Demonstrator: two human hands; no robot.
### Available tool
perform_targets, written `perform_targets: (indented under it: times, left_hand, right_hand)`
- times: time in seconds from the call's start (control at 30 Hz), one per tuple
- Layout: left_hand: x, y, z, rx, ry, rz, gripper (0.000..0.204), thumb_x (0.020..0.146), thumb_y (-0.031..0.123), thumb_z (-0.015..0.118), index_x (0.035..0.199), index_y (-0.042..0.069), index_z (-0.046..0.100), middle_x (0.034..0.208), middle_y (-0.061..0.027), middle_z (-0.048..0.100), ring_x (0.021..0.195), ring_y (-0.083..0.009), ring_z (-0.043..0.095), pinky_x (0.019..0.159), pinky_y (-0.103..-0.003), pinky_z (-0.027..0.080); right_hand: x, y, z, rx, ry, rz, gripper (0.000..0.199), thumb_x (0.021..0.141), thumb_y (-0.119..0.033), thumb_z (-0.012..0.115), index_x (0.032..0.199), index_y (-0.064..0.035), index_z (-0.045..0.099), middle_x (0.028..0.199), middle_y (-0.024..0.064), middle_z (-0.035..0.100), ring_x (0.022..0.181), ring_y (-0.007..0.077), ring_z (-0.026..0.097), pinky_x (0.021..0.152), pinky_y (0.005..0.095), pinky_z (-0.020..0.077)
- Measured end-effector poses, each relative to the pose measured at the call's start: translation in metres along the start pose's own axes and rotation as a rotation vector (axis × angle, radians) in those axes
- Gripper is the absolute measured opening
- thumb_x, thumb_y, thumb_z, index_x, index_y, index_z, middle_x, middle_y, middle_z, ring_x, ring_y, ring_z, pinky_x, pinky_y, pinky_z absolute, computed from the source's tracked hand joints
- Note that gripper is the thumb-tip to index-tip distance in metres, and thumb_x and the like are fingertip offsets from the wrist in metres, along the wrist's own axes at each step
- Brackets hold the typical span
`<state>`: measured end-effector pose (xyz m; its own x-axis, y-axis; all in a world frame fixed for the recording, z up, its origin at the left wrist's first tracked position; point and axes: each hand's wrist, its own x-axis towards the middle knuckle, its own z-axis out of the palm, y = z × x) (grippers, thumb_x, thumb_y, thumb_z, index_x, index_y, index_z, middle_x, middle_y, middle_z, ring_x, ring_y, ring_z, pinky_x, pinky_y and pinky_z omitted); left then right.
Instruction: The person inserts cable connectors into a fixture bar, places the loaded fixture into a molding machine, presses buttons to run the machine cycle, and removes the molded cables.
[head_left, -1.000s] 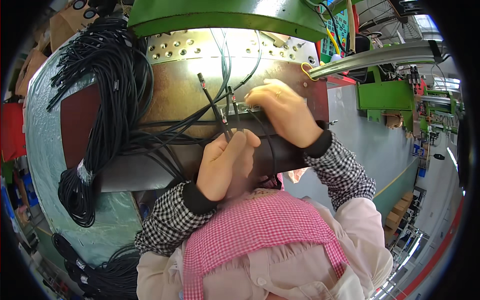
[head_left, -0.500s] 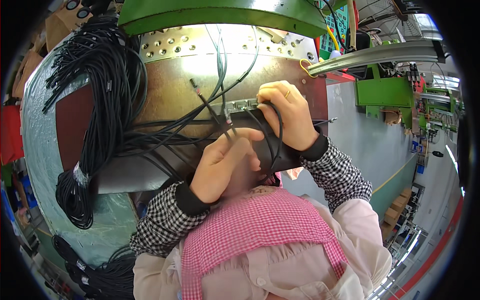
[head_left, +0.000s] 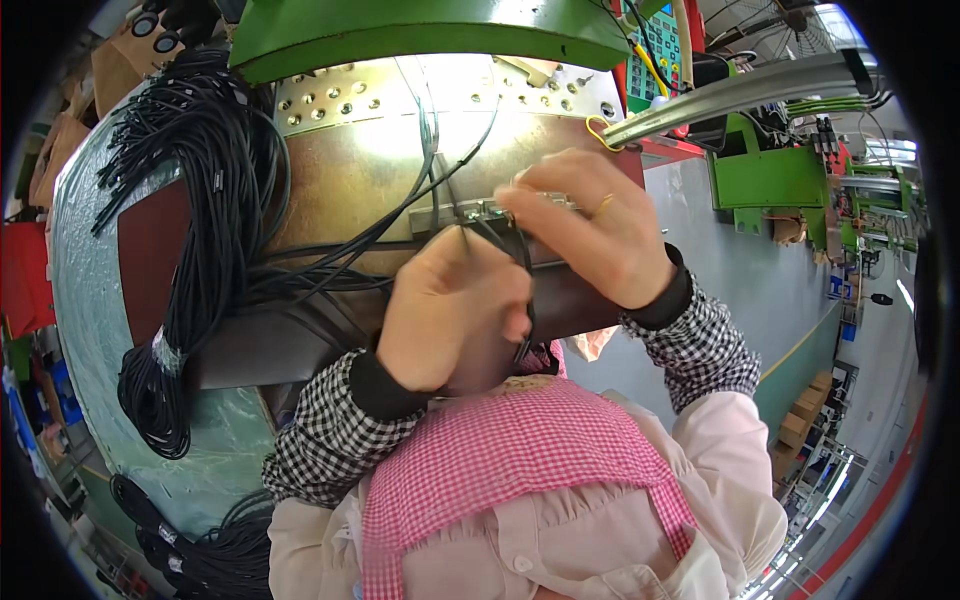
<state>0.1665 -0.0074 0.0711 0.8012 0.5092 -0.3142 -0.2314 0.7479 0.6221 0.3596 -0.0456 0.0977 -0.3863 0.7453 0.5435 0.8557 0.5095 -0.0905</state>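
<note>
Item: black cable (head_left: pixel 520 262), pinched btwn our left hand (head_left: pixel 450 310) and right hand (head_left: pixel 585 235), both closed on it, at metal fixture (head_left: pixel 450 212); cable bundle (head_left: pixel 200 200) adj.

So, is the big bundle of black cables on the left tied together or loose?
Tied near its lower end: a pale band wraps the black cable bundle there, while the upper ends fan out loose.

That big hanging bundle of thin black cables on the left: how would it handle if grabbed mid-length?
Likely floppy: the bundle of thin black cables drapes in curves over the brown metal work plate and sags below its pale tape wrap. Probably heavyish, given so many strands. Loose ends fan out up top, so they may snag or tangle.
</note>
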Motion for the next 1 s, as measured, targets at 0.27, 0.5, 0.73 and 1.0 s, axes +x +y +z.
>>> perform_targets:
  times: [0.27, 0.5, 0.73, 1.0]
  left_hand:
    - [0.003, -0.004, 0.001, -0.03, 0.206, 0.154, 0.013, 0.096, 0.006, 0.049, 0.107, 0.001, 0.052, 0.101, -0.0097, 0.06, 0.079, -0.0145, 0.06, 0.072, -0.026, 0.049]
    - [0.006, 0.004, -0.007, -0.167, 0.079, 0.076, 0.037, 0.104, 0.028, 0.03, 0.126, 0.003, 0.044, 0.06, -0.0003, 0.043, 0.047, -0.0074, 0.032, 0.046, -0.021, 0.028]
    - [0.011, 0.008, -0.006, -0.281, 0.066, -0.055, 0.036, 0.104, 0.029, 0.031, 0.127, 0.005, 0.045, 0.063, 0.0025, 0.038, 0.05, -0.0065, 0.03, 0.047, -0.022, 0.027]
    - [0.007, 0.008, 0.013, -0.198, 0.06, -0.157, 0.027, 0.103, 0.025, 0.034, 0.106, 0.005, 0.052, 0.06, 0.0062, 0.033, 0.046, -0.0057, 0.023, 0.043, -0.021, 0.023]
  right_hand:
    - [-0.045, 0.003, 0.024, 0.137, 0.074, 0.535, 0.015, 0.075, -0.005, 0.07, 0.089, -0.0074, 0.064, 0.082, 0.0048, 0.064, 0.078, 0.0252, 0.06, 0.072, 0.0354, 0.0472]
    - [-0.062, 0.002, 0.036, 0.35, 0.151, 0.663, 0.018, 0.075, -0.003, 0.07, 0.091, -0.0069, 0.063, 0.087, 0.0045, 0.066, 0.084, 0.0252, 0.062, 0.078, 0.0333, 0.0467]
    - [-0.058, -0.003, 0.04, -0.066, 0.109, 0.403, 0.018, 0.073, -0.007, 0.069, 0.088, -0.0116, 0.062, 0.089, -0.0008, 0.063, 0.081, 0.0202, 0.059, 0.081, 0.0394, 0.0456]
    - [-0.005, 0.001, 0.001, 0.045, 0.077, 0.282, 0.029, 0.073, -0.001, 0.064, 0.101, -0.008, 0.061, 0.095, 0.0065, 0.061, 0.088, 0.0248, 0.06, 0.076, 0.0336, 0.0509]
